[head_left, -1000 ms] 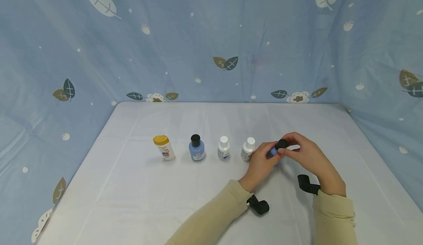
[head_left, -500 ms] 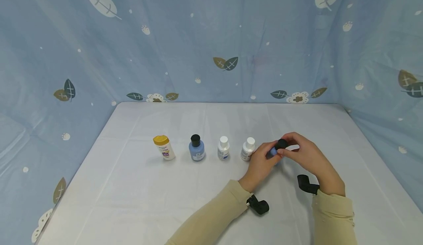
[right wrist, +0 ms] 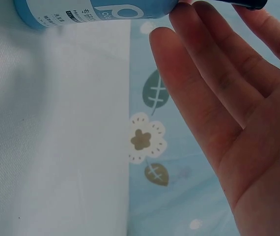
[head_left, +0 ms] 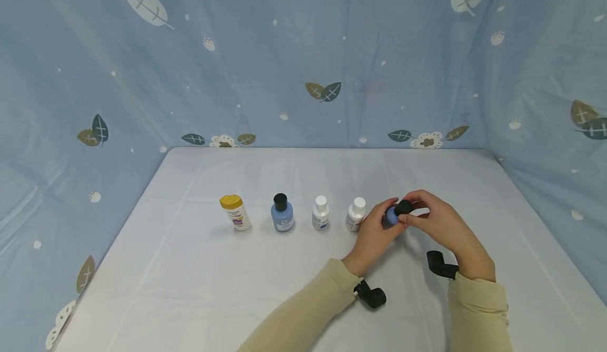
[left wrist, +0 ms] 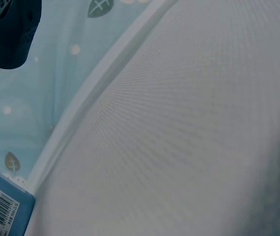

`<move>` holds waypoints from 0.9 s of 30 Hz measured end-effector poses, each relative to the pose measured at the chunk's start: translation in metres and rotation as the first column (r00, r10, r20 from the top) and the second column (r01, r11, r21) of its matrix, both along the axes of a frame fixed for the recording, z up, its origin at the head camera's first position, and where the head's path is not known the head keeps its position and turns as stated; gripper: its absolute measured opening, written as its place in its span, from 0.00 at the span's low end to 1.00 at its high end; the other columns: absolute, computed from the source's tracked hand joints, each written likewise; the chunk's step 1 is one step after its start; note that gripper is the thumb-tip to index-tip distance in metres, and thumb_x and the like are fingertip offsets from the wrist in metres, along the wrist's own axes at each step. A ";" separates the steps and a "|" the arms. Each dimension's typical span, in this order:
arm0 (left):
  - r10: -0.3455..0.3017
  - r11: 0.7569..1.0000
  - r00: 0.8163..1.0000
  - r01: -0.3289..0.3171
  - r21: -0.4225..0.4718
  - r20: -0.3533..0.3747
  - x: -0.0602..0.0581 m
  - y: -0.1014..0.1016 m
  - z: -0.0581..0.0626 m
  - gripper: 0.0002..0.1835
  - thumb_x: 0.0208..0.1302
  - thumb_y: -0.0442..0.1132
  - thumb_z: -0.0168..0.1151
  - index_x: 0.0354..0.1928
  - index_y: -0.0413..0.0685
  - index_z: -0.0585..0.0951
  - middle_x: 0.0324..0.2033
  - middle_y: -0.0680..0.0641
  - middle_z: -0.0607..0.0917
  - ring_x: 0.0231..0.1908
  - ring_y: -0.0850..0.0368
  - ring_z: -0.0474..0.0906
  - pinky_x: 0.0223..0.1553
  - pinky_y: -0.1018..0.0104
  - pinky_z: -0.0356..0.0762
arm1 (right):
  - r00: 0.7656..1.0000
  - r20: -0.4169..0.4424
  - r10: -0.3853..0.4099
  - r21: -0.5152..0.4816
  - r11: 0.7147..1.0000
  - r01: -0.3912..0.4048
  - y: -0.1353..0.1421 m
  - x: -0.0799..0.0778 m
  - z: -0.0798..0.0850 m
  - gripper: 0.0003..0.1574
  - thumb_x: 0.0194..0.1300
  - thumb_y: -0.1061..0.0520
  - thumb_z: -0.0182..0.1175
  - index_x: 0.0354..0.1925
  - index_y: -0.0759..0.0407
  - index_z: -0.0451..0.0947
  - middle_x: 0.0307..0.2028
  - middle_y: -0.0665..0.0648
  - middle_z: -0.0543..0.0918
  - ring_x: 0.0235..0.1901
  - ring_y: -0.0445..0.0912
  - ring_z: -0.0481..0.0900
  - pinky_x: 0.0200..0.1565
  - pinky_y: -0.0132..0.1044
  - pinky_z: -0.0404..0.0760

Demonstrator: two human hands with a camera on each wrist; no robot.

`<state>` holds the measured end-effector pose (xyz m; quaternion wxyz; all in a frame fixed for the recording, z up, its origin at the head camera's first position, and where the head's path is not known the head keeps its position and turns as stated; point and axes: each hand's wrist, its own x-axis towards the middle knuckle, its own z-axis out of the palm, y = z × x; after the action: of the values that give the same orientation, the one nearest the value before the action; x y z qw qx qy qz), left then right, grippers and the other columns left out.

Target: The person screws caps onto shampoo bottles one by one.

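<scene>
My left hand (head_left: 374, 232) grips the body of a blue bottle (head_left: 391, 216) at the right end of a row. On its top, the fingers and thumb of my right hand (head_left: 438, 223) pinch a black cap (head_left: 403, 207). In the right wrist view the blue bottle (right wrist: 96, 10) shows its printed label, with fingers (right wrist: 199, 93) beside its neck. A barcode label faces the left wrist camera on the bottle (left wrist: 7, 206). Just left of my left hand stands a white bottle (head_left: 355, 215), its lower side close to the fingers.
Farther left along the row stand another white bottle (head_left: 320, 213), a second blue bottle with a black cap (head_left: 282, 214) and a white bottle with a yellow cap (head_left: 236, 213). A white cloth covers the table (head_left: 199, 289); a blue patterned curtain (head_left: 265, 51) hangs behind.
My left fingers have shifted slightly around the blue bottle, and more of its shoulder shows below the cap. The right hand keeps its pinch, and the other bottles stand where they were.
</scene>
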<state>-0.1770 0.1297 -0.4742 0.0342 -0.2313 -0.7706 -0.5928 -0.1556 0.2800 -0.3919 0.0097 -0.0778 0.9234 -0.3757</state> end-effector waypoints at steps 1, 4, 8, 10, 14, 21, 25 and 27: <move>0.000 1.000 1.000 0.000 0.005 0.005 0.000 0.000 0.001 0.29 0.56 0.48 0.62 0.60 0.58 0.67 0.51 0.58 0.73 0.51 0.66 0.68 0.51 0.71 0.66 | 1.000 -0.002 -0.004 0.001 1.000 0.004 0.000 0.000 0.000 0.25 0.54 0.44 0.62 0.47 0.53 0.69 0.43 0.53 0.75 0.44 0.48 0.72 0.43 0.46 0.72; -0.013 1.000 1.000 0.013 0.019 -0.003 0.000 0.000 0.002 0.31 0.56 0.47 0.61 0.62 0.59 0.63 0.54 0.59 0.71 0.54 0.66 0.66 0.52 0.68 0.64 | 1.000 -0.003 -0.006 0.004 1.000 0.006 0.000 0.000 0.000 0.26 0.54 0.44 0.62 0.48 0.53 0.69 0.44 0.53 0.74 0.45 0.48 0.72 0.43 0.46 0.73; -0.042 0.998 0.999 0.043 0.034 -0.026 0.002 0.000 0.003 0.34 0.56 0.47 0.61 0.64 0.61 0.59 0.57 0.59 0.68 0.57 0.66 0.61 0.54 0.65 0.62 | 1.000 0.001 -0.004 0.004 1.000 0.004 0.002 0.001 0.001 0.27 0.54 0.43 0.61 0.49 0.53 0.69 0.46 0.52 0.74 0.46 0.47 0.72 0.43 0.44 0.73; -0.053 0.998 0.998 0.055 0.039 -0.033 0.002 0.000 0.004 0.35 0.56 0.48 0.61 0.65 0.62 0.57 0.58 0.58 0.67 0.58 0.66 0.60 0.55 0.64 0.61 | 1.000 0.006 -0.003 0.001 1.000 0.003 0.002 0.001 0.001 0.28 0.54 0.42 0.61 0.50 0.52 0.68 0.46 0.52 0.73 0.46 0.46 0.71 0.43 0.43 0.73; -0.064 0.997 0.997 0.066 0.043 -0.039 0.002 0.000 0.003 0.36 0.57 0.48 0.60 0.65 0.62 0.55 0.59 0.58 0.66 0.59 0.66 0.58 0.56 0.64 0.60 | 1.000 0.008 0.003 -0.008 1.000 -0.003 0.003 0.002 0.001 0.30 0.55 0.43 0.61 0.52 0.55 0.68 0.48 0.52 0.73 0.47 0.47 0.71 0.44 0.43 0.73; -0.076 0.997 0.996 0.078 0.026 -0.053 0.002 -0.001 0.004 0.35 0.58 0.49 0.57 0.65 0.64 0.53 0.60 0.60 0.62 0.60 0.66 0.56 0.57 0.63 0.59 | 1.000 -0.003 0.006 -0.022 1.000 -0.006 0.004 0.002 0.001 0.35 0.55 0.42 0.60 0.56 0.55 0.66 0.52 0.53 0.71 0.48 0.48 0.71 0.44 0.44 0.72; -0.064 0.997 0.996 0.066 0.039 -0.055 0.002 -0.002 0.006 0.34 0.60 0.53 0.55 0.65 0.66 0.52 0.61 0.60 0.61 0.61 0.66 0.54 0.57 0.61 0.58 | 1.000 -0.009 -0.002 -0.020 1.000 0.002 0.005 0.001 0.002 0.36 0.57 0.40 0.57 0.59 0.55 0.64 0.54 0.56 0.69 0.50 0.51 0.70 0.46 0.47 0.71; -0.050 0.997 0.995 0.054 0.047 -0.081 0.001 -0.002 0.008 0.33 0.60 0.54 0.53 0.65 0.65 0.52 0.61 0.59 0.61 0.61 0.65 0.54 0.58 0.61 0.58 | 0.999 -0.031 -0.013 -0.021 1.000 0.012 0.005 0.001 0.003 0.36 0.58 0.40 0.56 0.59 0.56 0.63 0.53 0.57 0.69 0.50 0.52 0.69 0.47 0.50 0.69</move>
<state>-0.1758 0.1274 -0.4667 0.0549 -0.2738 -0.7475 -0.6027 -0.1549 0.2846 -0.3887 -0.0078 -0.0779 0.9199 -0.3842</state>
